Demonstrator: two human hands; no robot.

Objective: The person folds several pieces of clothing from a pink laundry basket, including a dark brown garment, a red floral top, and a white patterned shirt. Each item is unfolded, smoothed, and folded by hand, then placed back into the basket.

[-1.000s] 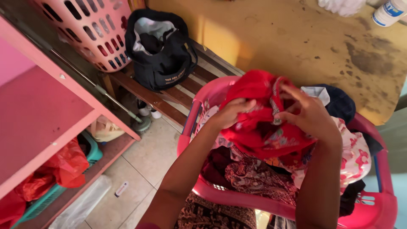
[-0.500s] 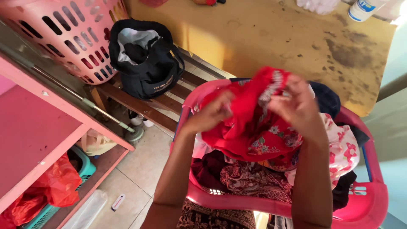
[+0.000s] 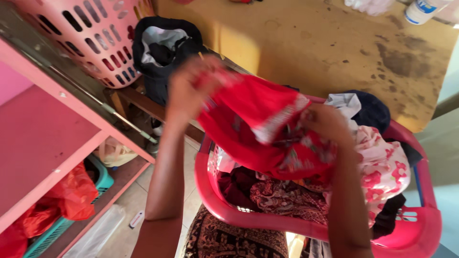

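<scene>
We hold the red cloth (image 3: 267, 129) up above the basket (image 3: 315, 224), left hand (image 3: 189, 88) and right hand (image 3: 327, 124) each pinching an edge, best pulled flat and even.

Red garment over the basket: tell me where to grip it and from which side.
Grip the red garment at its top edge, near the two upper corners, coming from above. It hangs stretched between the left hand and right hand, its lower part drooping toward the clothes in the red laundry basket. That raised edge is the only part free of the pile, so pinching there probably lets it hang open.
</scene>
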